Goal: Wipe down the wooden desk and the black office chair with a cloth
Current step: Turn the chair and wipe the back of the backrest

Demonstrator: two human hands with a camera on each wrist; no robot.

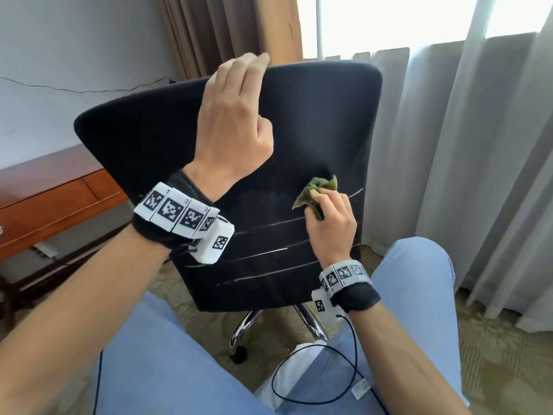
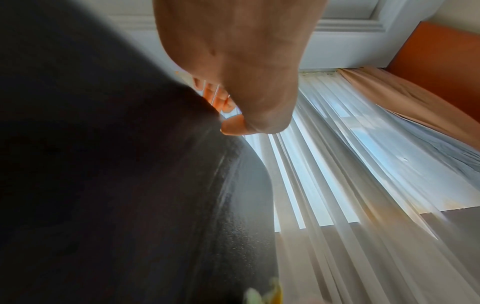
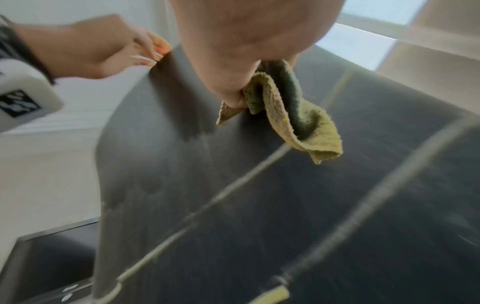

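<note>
Curtained window behind, black office chair (image 1: 299, 121) backrest tilted toward the person: left hand (image 1: 233, 121) curled over top edge steadies, right hand (image 1: 330, 223) pinches bunched cloth (image 1: 317, 190) mid-back; wipe in overlapping strokes, flatten cloth.

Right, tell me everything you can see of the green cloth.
The green cloth is a small, crumpled rag, olive-yellow with a darker green side, looking like textured woven fabric. The right hand grips it bunched, loose folds spilling past the fingers. It is held against the back of the black office chair, about mid-height toward its right side, just above the pale seam lines.
</note>
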